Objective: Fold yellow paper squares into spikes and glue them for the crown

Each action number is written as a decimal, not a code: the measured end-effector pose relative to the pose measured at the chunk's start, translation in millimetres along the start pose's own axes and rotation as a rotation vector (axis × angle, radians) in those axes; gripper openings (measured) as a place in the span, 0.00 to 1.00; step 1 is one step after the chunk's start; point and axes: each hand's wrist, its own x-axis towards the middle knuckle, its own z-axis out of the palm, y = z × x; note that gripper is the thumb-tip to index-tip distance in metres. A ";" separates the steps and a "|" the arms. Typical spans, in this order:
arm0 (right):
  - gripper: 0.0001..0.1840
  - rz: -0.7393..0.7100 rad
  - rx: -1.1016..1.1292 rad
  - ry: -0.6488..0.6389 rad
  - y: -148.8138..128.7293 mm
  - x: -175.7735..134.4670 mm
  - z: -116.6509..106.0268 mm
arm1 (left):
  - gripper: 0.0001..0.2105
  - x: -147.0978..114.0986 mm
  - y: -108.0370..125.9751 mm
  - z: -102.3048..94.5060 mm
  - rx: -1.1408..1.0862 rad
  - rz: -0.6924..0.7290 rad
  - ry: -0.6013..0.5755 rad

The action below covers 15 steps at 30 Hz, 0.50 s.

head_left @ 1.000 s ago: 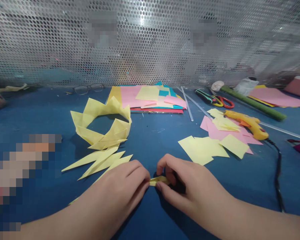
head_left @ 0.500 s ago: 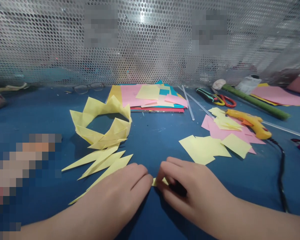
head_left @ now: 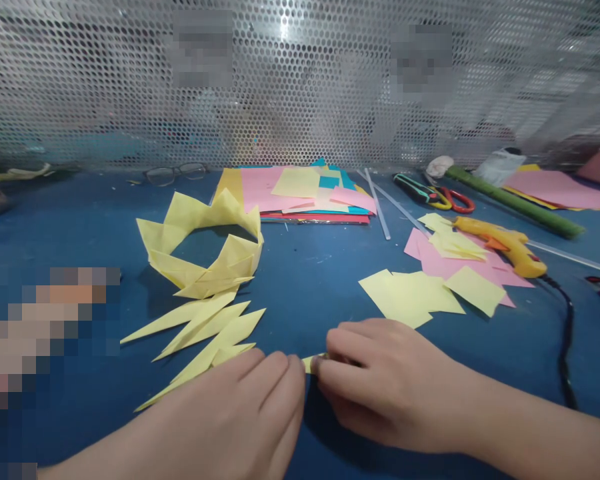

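Note:
Low at the front of the blue table, my left hand [head_left: 265,400] and my right hand [head_left: 380,380] face each other, both closed on a small piece of yellow paper [head_left: 309,365]. Only a sliver of it shows between the fingertips; its full shape is hidden. Just beyond my left hand lie several folded, pointed yellow paper pieces [head_left: 205,327]. Behind them stands a ring of folded yellow paper [head_left: 217,267] with pointed peaks. Beyond my right hand lie loose yellow paper squares [head_left: 405,293].
A yellow glue gun [head_left: 505,247] rests on pink paper [head_left: 440,260], its black cord running forward. Farther back are a coloured paper stack [head_left: 260,190], glue sticks [head_left: 377,207], scissors [head_left: 457,199], a green stick [head_left: 520,203] and glasses [head_left: 175,175]. A perforated metal screen [head_left: 300,87] closes the back.
My right hand's fingers have curled more tightly together over the paper. My left hand has shifted slightly down, showing more of a folded yellow piece behind it.

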 end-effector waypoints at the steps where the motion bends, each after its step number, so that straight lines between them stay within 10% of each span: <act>1: 0.09 -0.017 0.006 0.005 1.3 -0.1 0.0 | 0.21 -1.9 0.8 1.2 0.007 0.017 -0.006; 15: 0.11 -0.015 0.001 -0.086 5.2 1.7 -0.5 | 0.22 0.6 3.7 -9.9 0.012 -0.060 -0.089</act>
